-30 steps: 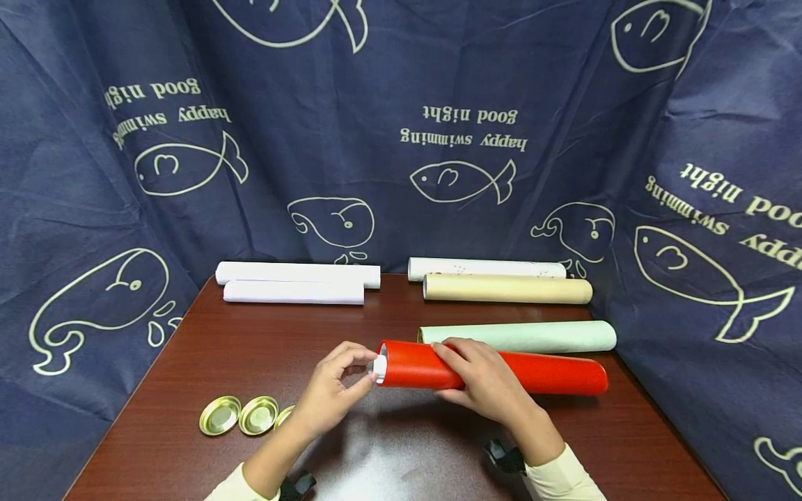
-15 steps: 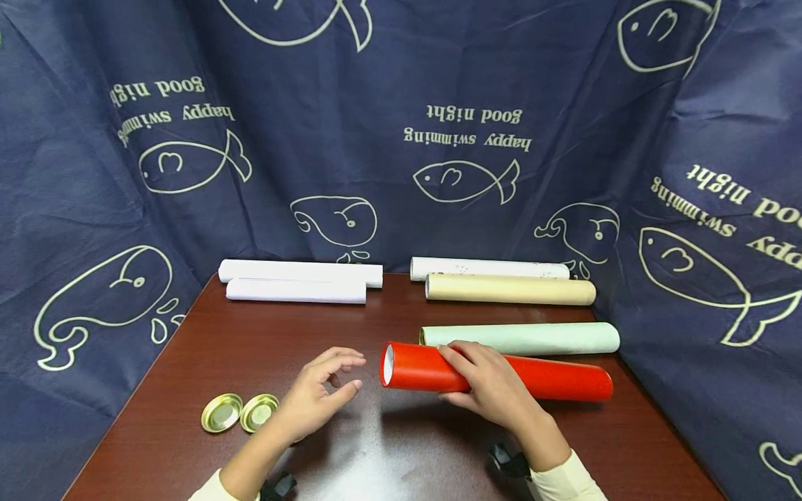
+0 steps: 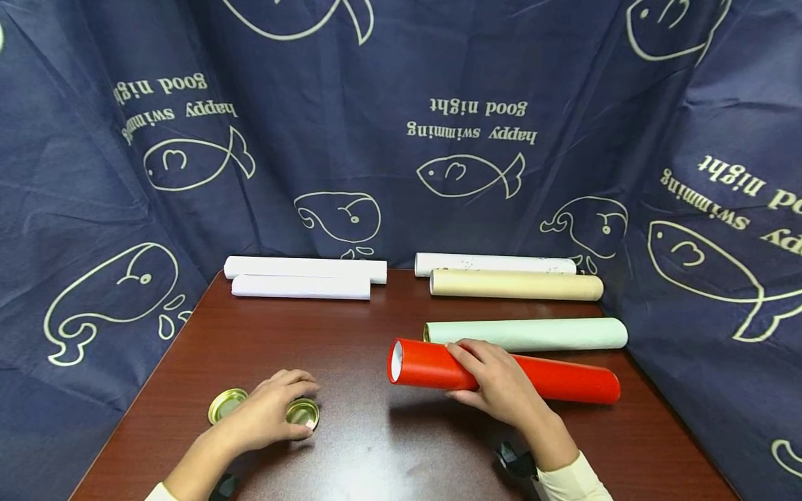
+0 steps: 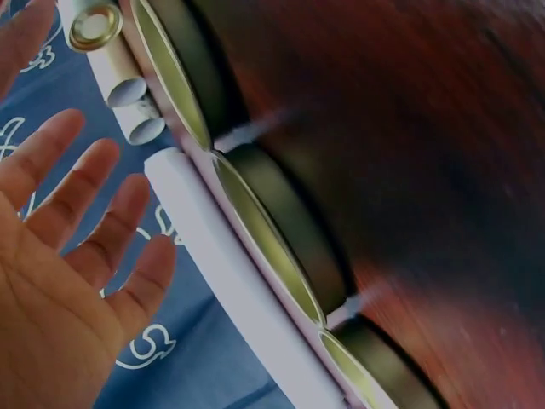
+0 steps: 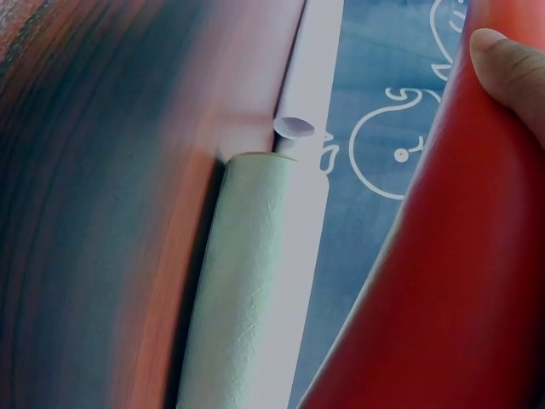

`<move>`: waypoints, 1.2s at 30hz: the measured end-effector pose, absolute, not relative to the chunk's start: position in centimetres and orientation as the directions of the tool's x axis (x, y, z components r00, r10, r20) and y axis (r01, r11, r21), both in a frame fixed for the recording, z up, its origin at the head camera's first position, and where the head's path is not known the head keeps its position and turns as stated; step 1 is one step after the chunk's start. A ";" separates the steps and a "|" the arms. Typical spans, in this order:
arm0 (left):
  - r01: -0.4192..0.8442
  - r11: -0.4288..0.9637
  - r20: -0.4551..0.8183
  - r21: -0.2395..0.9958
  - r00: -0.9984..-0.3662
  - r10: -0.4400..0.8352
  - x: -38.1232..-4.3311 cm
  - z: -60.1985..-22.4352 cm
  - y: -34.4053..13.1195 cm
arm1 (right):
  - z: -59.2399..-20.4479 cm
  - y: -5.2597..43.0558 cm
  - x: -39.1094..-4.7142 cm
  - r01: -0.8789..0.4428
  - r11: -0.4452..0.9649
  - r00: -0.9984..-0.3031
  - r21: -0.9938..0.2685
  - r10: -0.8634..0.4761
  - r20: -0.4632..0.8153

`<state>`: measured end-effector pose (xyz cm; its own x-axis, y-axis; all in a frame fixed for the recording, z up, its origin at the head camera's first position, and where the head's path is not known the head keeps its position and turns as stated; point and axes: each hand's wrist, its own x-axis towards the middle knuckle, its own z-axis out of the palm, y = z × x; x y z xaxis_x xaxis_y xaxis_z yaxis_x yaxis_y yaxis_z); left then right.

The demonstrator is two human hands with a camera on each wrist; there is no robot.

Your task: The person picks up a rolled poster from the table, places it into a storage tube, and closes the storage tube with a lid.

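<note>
In the head view my right hand (image 3: pixel 501 386) grips a red cardboard tube (image 3: pixel 432 365) from above, thumb and fingers round its side. The tube lies nearly level, its open mouth facing left with a pale lining. In the right wrist view a thumb (image 5: pixel 511 68) presses on the red tube (image 5: pixel 460 247). My left hand (image 3: pixel 263 410), fingers spread and holding nothing, hovers over a row of round gold metal lids. One lid (image 3: pixel 303 415) shows between thumb and fingers, another lid (image 3: pixel 225 403) beyond the hand. The left wrist view shows three lids, the middle lid (image 4: pixel 268 234) apart from the fingers.
A pale green tube (image 3: pixel 526 335) lies just behind the red one. Farther back are a cream tube (image 3: pixel 516 284) and a white patterned tube (image 3: pixel 495 264). Two white paper rolls (image 3: pixel 301 287) lie at the back left. Blue printed cloth (image 3: pixel 351 139) surrounds the brown table (image 3: pixel 301 334).
My left hand has left the tube's mouth, where it touched a white roll end, and moved left and nearer to the lids. That white end no longer shows. The right hand keeps its grip.
</note>
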<state>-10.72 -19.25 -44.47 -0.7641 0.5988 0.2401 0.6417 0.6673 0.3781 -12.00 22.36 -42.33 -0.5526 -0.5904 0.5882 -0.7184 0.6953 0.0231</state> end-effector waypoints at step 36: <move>0.607 0.344 0.280 0.716 -0.701 0.656 -11.2 -43.4 -15.5 | -43.6 20.9 -11.7 -0.742 0.668 -0.512 0.054 -0.617 0.597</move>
